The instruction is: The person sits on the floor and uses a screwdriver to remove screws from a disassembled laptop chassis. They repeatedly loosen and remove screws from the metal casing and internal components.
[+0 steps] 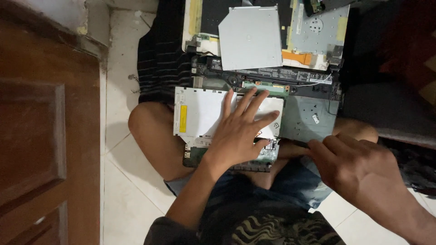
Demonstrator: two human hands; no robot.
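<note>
Flat white-labelled metal optical drive, lying on opened laptop chassis across lap: stiff, light, likely scratch-prone; gripping by edges. Left hand pressing on it, fingers splayed. Right hand curling at chassis near edge, possibly pinching something unseen.

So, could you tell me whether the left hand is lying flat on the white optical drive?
Yes, the left hand lies flat, fingers spread, on the white optical drive.
</note>
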